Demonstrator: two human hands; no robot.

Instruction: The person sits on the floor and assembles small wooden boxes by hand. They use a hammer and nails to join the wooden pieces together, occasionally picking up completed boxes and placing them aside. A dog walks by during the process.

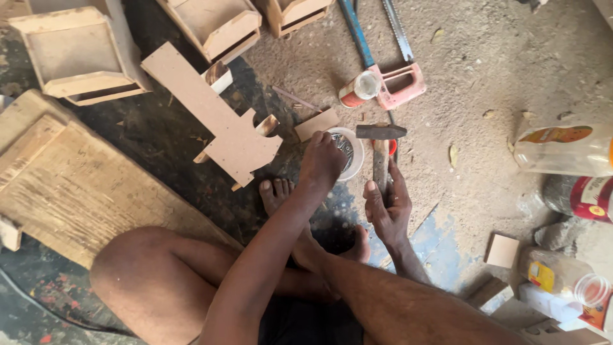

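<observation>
The left hand [322,160] reaches into a white tub [348,152] of small metal bits on the floor [498,76], its fingers hidden, so I cannot tell their state. The right hand's [387,207] fingers are clamped on a hammer [381,145] just beside the tub, with a can [359,89] near.

My left hand [321,161] reaches into the small tub [348,152] on the floor ahead of my foot [276,193]. My right hand [386,207] grips the hammer [380,144] handle just right of that tub. The cut board [214,115] lies left of the tub, the open boxes [76,54] behind it. The handsaw [396,76] lies behind the hammer, a can [359,89] touching it.
</observation>
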